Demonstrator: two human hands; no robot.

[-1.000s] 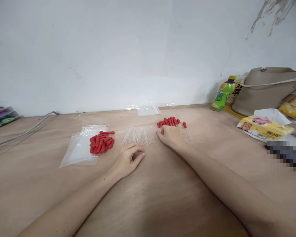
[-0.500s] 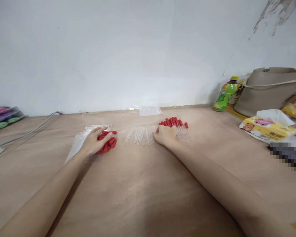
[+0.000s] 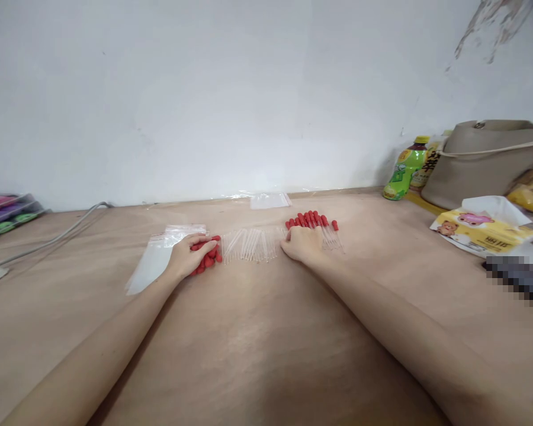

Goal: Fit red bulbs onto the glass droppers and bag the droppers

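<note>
My left hand (image 3: 189, 255) is cupped around part of a pile of red rubber dropper bulbs (image 3: 212, 255), its thumb and fingers curled on them. Just right of the pile, thin clear glass dropper tubes (image 3: 251, 244) lie side by side in a loose row. At the right end of this row rests my right hand (image 3: 302, 242), fingers curled in; whatever they hold is hidden. Beyond and beside it lie several droppers with red bulbs fitted (image 3: 311, 219), their glass stems pointing toward me and partly covered by the hand.
Clear zip bags (image 3: 148, 266) lie under and left of my left hand; another clear bag (image 3: 270, 201) is by the wall. On the right stand a green bottle (image 3: 404, 170), a grey bag (image 3: 484, 165), a tissue pack (image 3: 484, 228) and a blurred dark object (image 3: 519, 278). A cable (image 3: 66, 236) runs at left.
My left hand has moved right with the red bulbs, bringing them up against the glass tubes, and its fingers are more closed. The zip bags have shifted right. My right hand has barely moved.
</note>
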